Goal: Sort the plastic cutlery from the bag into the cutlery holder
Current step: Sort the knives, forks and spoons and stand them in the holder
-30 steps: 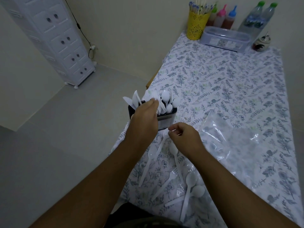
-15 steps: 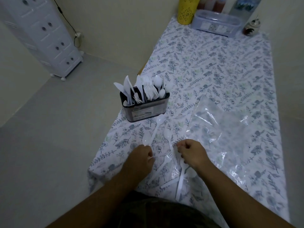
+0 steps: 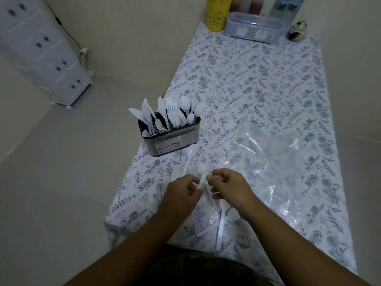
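Now gathering loose plastic cutlery off the desk.
Left hand (image 3: 182,193) and right hand (image 3: 228,186) pinch white pieces together; next, carry them to the cutlery holder (image 3: 172,139), matching compartment.

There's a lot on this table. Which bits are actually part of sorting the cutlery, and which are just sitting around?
Part of the job:
cutlery holder, already holding knives, forks and spoons
loose spoon lying on the tablecloth
clear plastic bag
white cutlery pinched between left hand and right hand

Just lying about:
yellow cup
clear lidded box
bottles
small round pot
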`<state>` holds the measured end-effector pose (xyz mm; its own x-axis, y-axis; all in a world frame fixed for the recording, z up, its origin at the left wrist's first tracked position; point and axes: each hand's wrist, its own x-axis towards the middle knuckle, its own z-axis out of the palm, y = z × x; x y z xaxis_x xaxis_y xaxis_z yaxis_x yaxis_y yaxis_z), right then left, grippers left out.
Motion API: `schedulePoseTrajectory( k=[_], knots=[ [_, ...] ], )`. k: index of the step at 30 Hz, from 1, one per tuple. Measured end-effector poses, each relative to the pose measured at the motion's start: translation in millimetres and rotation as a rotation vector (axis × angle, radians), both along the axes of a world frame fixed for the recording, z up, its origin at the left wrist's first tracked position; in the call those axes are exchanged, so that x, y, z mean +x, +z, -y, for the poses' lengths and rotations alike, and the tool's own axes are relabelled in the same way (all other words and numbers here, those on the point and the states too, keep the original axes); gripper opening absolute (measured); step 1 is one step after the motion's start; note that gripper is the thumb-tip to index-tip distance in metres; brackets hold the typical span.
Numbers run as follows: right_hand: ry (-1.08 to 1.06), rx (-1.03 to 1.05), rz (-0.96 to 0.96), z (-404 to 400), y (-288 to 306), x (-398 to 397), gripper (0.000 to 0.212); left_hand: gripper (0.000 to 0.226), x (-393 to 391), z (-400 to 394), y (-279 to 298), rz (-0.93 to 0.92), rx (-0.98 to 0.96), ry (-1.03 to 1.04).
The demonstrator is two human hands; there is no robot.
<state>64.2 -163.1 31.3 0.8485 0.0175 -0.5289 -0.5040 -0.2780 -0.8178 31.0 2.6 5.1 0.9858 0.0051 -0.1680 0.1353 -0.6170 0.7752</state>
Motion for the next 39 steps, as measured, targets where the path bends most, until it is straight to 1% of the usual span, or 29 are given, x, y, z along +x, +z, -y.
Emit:
schedulePoseTrajectory(
  k=[3, 7, 10, 13, 17, 20, 22, 24, 25, 27, 28, 30, 31, 32, 33, 35, 37, 39],
  knots=[
    [-0.023, 0.029, 0.190, -17, 28, 24, 0.009, 0.018, 24, 3, 30, 0.134, -0.028, 0.026],
    [0.014, 0.034, 0.410, -34, 71, 67, 0.013, 0.016, 60, -11, 72, 0.345, -0.041, 0.102],
    [0.088, -0.060, 0.603, -47, 96, 94, 0.014, 0.016, 89, -27, 101, 0.467, -0.091, 0.183],
    [0.093, -0.122, 0.757, -58, 110, 113, 0.017, 0.013, 115, -42, 119, 0.510, -0.101, 0.194],
    [0.101, -0.142, 0.805, -67, 109, 127, 0.015, 0.008, 134, -51, 118, 0.456, -0.056, 0.165],
    [0.137, -0.181, 0.796, -68, 94, 128, 0.009, 0.009, 137, -55, 104, 0.404, 0.051, 0.157],
    [0.165, -0.257, 0.780, -66, 83, 129, 0.007, 0.016, 136, -56, 97, 0.376, 0.148, 0.140],
    [0.274, -0.393, 0.754, -65, 71, 132, 0.006, 0.028, 133, -56, 95, 0.368, 0.212, 0.137],
    [0.351, -0.480, 0.749, -65, 67, 132, 0.009, 0.030, 129, -55, 95, 0.399, 0.234, 0.137],
    [0.450, -0.595, 0.798, -65, 58, 130, 0.014, 0.025, 118, -52, 96, 0.517, 0.256, 0.134],
    [0.447, -0.602, 0.823, -64, 56, 126, 0.015, 0.020, 110, -51, 96, 0.582, 0.254, 0.127],
    [0.360, -0.565, 0.812, -57, 54, 114, 0.016, 0.009, 89, -47, 89, 0.658, 0.231, 0.074],
    [0.295, -0.521, 0.765, -51, 51, 107, 0.016, 0.006, 78, -44, 81, 0.653, 0.215, 0.035],
    [0.232, -0.470, 0.683, -43, 46, 99, 0.016, 0.006, 67, -41, 69, 0.604, 0.194, 0.006],
    [0.177, -0.420, 0.584, -35, 40, 91, 0.015, 0.007, 57, -39, 53, 0.505, 0.170, -0.001],
    [0.105, -0.327, 0.381, -16, 21, 74, 0.013, 0.014, 37, -37, 16, 0.202, 0.135, 0.050],
    [0.051, -0.248, 0.219, 2, 1, 53, 0.013, 0.023, 18, -38, -20, -0.057, 0.197, 0.084],
    [-0.028, -0.182, 0.092, 18, -12, 32, 0.013, 0.024, -1, -38, -42, -0.159, 0.286, 0.048]
  ],
)
